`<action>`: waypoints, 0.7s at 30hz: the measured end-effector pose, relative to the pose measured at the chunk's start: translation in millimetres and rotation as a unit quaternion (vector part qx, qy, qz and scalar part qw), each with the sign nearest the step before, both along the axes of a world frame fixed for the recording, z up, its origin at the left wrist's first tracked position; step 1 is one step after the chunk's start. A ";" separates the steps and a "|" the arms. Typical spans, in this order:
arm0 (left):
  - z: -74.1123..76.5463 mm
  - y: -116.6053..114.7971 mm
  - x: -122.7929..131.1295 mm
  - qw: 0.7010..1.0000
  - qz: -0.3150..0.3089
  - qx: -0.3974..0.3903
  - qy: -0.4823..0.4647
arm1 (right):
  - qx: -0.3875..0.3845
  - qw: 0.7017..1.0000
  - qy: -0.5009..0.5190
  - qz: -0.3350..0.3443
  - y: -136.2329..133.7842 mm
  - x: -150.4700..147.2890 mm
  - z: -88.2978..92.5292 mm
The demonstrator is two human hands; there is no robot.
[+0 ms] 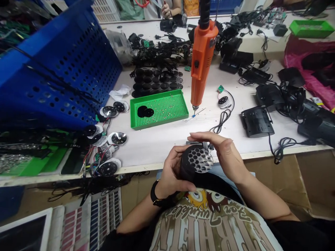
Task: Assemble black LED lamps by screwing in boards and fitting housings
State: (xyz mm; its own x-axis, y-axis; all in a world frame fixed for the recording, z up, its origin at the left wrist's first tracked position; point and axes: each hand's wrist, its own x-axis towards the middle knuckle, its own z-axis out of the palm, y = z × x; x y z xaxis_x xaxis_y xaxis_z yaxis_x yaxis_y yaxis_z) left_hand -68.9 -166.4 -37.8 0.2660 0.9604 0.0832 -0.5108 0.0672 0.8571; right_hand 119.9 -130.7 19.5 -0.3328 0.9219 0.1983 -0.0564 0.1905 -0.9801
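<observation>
My left hand [171, 170] is wrapped round a black plastic housing [187, 162] just in front of the table's edge. A round grille [201, 160] with many holes faces up on the housing, and a small grey bracket-like part [197, 143] sticks out at its far side. My right hand [225, 151] is at the right of the housing, fingers stretched out over the bracket-like part, thumb apart. Whether those fingers press on it is unclear. Beyond my hands, an orange electric screwdriver [201, 66] hangs tip down over the table.
A green tray [159, 123] holds small screws and black discs. Wired motor units [117, 138] lie at left beside a blue crate [70, 59]. Black housings with cables [258, 122] crowd the right. A loose motor with cable [224, 101] lies nearer. Another person's hand [166, 10] shows at the back.
</observation>
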 end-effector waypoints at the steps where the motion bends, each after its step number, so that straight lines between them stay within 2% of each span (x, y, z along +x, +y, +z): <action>1: -1.6 -0.5 1.0 1.000 0.004 0.010 0.009 | 0.042 0.999 -0.017 0.003 -0.3 -1.1 3.3; 5: -4.5 -0.8 7.5 0.997 0.014 0.048 0.053 | 0.222 0.971 -0.069 0.054 2.7 -5.8 8.5; 7: -3.7 -1.3 9.8 0.995 -0.001 0.051 0.081 | 0.265 0.956 -0.093 0.086 4.7 -7.5 7.5; 11: 0.1 -5.9 11.3 0.987 -0.089 0.001 0.132 | 0.245 0.950 -0.134 0.136 4.8 -8.8 2.7; 14: 4.7 -7.7 13.5 0.977 -0.160 -0.048 0.130 | 0.218 0.953 -0.149 0.149 2.5 -6.9 -1.7; 17: 11.3 -6.1 18.2 0.968 -0.216 -0.075 0.106 | 0.213 0.957 -0.173 0.099 0.7 -2.1 -4.2; 21: 16.3 -5.2 22.9 0.965 -0.201 -0.095 0.138 | 0.168 0.967 -0.188 0.038 -1.1 6.5 -0.5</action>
